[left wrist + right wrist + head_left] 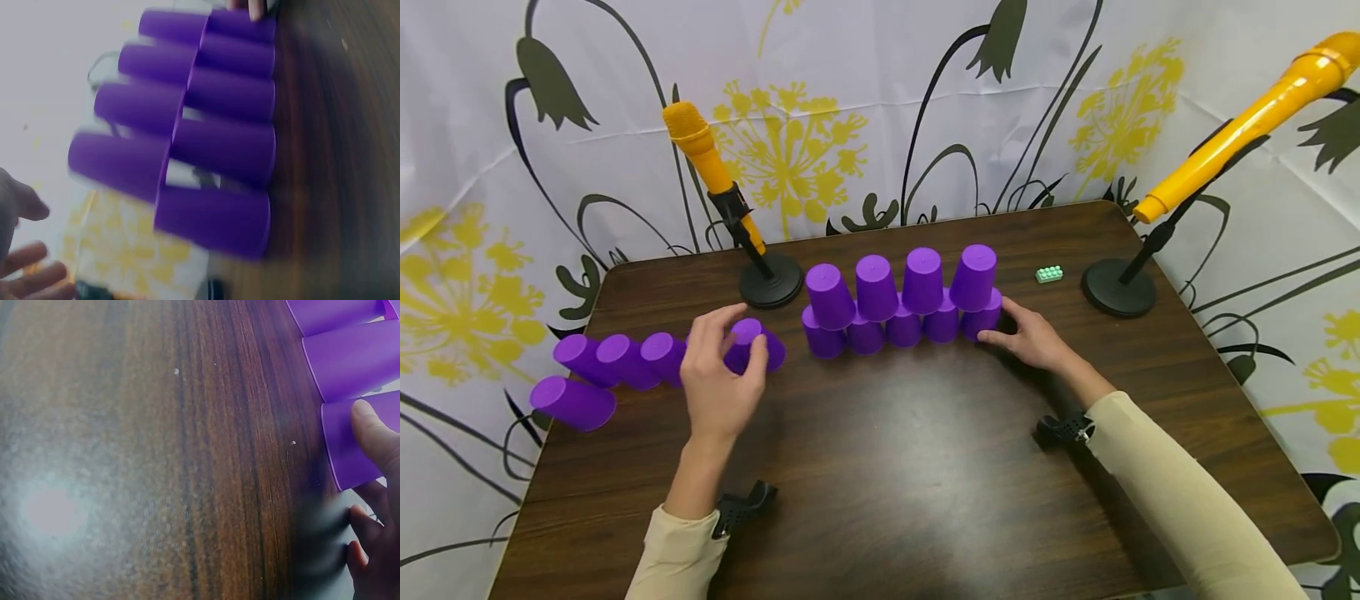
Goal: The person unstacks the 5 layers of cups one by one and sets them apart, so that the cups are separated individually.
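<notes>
Upside-down purple cups form two tiers mid-table: several in a bottom row (865, 335), several more in an upper row (922, 281) bridging the gaps between them. My right hand (1033, 337) grips the bottom row's rightmost cup (979, 323); in the right wrist view its thumb (370, 428) presses that cup's side. To the left, my left hand (722, 379) hovers with thumb and fingers apart, partly hiding a line of loose cups (625, 360). Nothing lies between those fingers in the blurred left wrist view, where the left hand (31, 275) is beside the tiers.
One purple cup (574, 403) stands in front of the loose line at left. Behind are a yellow microphone (700, 150) on a black stand (772, 282) and, at right, another yellow microphone (1247, 125) on its stand (1118, 289). A small green toy brick (1049, 274) lies near the back.
</notes>
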### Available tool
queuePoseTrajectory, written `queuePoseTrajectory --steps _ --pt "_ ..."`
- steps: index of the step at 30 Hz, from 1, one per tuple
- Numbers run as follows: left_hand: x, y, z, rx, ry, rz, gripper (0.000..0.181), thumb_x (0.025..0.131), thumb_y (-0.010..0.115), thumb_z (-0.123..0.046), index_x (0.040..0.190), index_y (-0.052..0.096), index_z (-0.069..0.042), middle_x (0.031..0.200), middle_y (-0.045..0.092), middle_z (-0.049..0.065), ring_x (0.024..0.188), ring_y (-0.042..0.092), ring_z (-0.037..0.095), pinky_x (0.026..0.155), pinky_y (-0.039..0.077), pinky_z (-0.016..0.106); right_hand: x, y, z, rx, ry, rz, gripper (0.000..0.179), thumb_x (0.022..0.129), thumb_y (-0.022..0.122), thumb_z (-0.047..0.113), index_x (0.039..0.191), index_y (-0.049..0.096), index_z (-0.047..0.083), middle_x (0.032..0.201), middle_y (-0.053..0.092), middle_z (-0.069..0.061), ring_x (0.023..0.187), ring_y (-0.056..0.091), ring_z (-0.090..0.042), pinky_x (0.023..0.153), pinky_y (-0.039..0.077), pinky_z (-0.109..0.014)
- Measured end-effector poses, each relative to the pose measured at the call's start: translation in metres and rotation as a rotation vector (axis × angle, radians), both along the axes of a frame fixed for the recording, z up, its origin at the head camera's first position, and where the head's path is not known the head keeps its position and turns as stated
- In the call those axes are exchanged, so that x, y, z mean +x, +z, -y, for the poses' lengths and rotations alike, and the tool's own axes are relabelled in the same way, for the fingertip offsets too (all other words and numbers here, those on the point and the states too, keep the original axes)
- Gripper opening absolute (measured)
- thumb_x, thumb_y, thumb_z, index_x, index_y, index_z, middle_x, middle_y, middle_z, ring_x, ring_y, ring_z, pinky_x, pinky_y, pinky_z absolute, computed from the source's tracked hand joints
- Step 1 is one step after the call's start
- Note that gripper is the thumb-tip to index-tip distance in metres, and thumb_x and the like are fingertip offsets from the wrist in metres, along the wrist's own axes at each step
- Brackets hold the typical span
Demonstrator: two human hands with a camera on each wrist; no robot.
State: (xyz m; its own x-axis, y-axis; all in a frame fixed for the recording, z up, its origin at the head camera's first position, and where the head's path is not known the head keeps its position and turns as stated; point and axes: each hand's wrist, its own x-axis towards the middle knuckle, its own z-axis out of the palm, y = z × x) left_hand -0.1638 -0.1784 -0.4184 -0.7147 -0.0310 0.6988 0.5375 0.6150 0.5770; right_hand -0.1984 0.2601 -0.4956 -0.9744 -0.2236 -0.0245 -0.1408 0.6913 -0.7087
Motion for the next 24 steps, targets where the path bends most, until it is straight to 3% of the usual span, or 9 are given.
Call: queuePoseTrajectory --steps 3,6,13,18,24 --pt "-0.010 0.003 -0.023 -0.022 -0.078 0.131 0.055 0.083 0.076 -0.011 0.135 0.057 -0.013 0.126 0.059 0.007 0.117 0.056 0.022 0.087 0.054 0.046 0.000 -0.001 0.000 0.001 -0.001 0.000 0.077 0.090 0.071 0.038 0.152 0.035 0.008 0.144 0.048 -0.021 0.134 0.041 -0.039 0.109 0.031 -0.056" --pt "-0.021 0.002 -0.040 -0.064 -0.125 0.197 0.067 0.085 0.077 -0.019 0.145 0.047 -0.020 0.134 0.054 0.008 0.123 0.053 0.025 0.089 0.052 0.049 0.000 -0.001 0.000 0.003 -0.005 -0.003 0.077 0.090 0.071 0.037 0.151 0.035 0.008 0.143 0.048 -0.022 0.134 0.041 -0.039 0.109 0.030 -0.057" --pt "-0.042 -0.006 -0.058 -0.072 -0.147 0.188 0.077 0.083 0.079 -0.027 0.149 0.041 -0.022 0.135 0.053 0.011 0.122 0.054 0.026 0.090 0.052 0.046 0.000 -0.001 0.001 -0.008 0.004 0.002 0.078 0.090 0.071 0.037 0.152 0.034 0.008 0.144 0.047 -0.022 0.135 0.040 -0.039 0.109 0.030 -0.056" --pt "-0.047 -0.008 -0.062 -0.034 -0.159 0.184 0.071 0.083 0.080 -0.025 0.145 0.046 -0.017 0.129 0.055 0.009 0.119 0.056 0.021 0.092 0.052 0.041 0.000 -0.001 0.001 -0.013 0.003 0.000 0.077 0.090 0.071 0.036 0.152 0.034 0.007 0.144 0.047 -0.022 0.135 0.040 -0.039 0.109 0.030 -0.056" --pt "-0.048 -0.012 -0.063 -0.005 -0.186 0.165 0.063 0.083 0.079 -0.019 0.139 0.051 -0.011 0.122 0.057 0.009 0.110 0.059 0.021 0.086 0.054 0.042 0.001 -0.001 0.001 -0.010 0.001 -0.004 0.077 0.090 0.071 0.035 0.152 0.034 0.007 0.144 0.047 -0.023 0.135 0.040 -0.039 0.109 0.030 -0.056"
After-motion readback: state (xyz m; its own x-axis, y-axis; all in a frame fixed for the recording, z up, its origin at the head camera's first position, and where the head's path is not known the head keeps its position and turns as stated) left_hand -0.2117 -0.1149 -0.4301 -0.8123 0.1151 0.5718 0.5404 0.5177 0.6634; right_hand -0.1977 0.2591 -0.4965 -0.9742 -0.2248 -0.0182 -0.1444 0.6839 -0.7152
